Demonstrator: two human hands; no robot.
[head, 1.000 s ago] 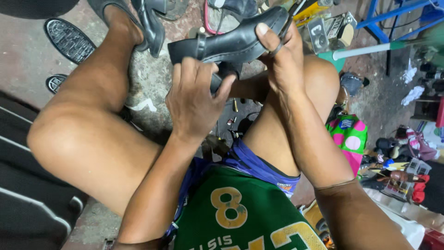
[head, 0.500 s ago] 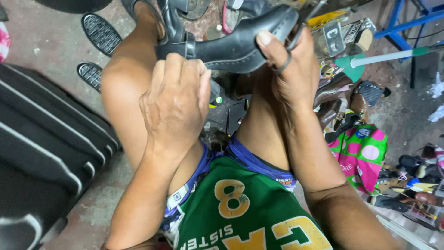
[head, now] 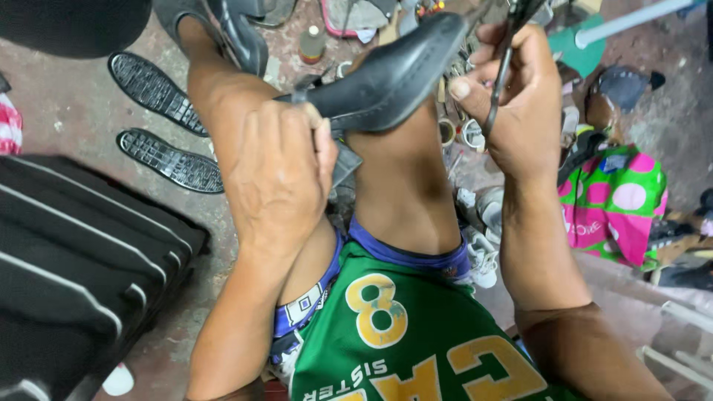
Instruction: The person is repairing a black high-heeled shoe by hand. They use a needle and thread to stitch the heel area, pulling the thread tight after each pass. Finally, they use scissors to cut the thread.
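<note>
Black leather shoe (head: 386, 78) lies sole-up across the person's raised knees, its toe pointing toward 1 o'clock and its heel end buried under the left hand (head: 278, 178). That hand's grip is folded tight over the heel and strap, clamping the shoe against the knee so it cannot rock. At 2 o'clock from the shoe, the right hand (head: 523, 104) is closed around a slim dark metal hand tool (head: 501, 67), its shaft running up past the fingers toward the toe; the working tip is cut off at the top edge of the view, so I cannot tell whether it is an awl, pliers or scissors. The thumb rests just beside the toe of the sole.

By my reading, the step in hand is work on the toe end of the sole, with the shoe braced and the tool brought to it. The next move would call for a steady hold at the heel and a careful, controlled stroke of the tool close to the thumb.

On the concrete floor (head: 74, 104) at 9 o'clock lie two loose black treaded soles (head: 160, 119), beside a black ribbed case (head: 82, 245). At 3 o'clock sits a pink-and-green spotted bag (head: 616, 204), amid scattered shoe parts.
</note>
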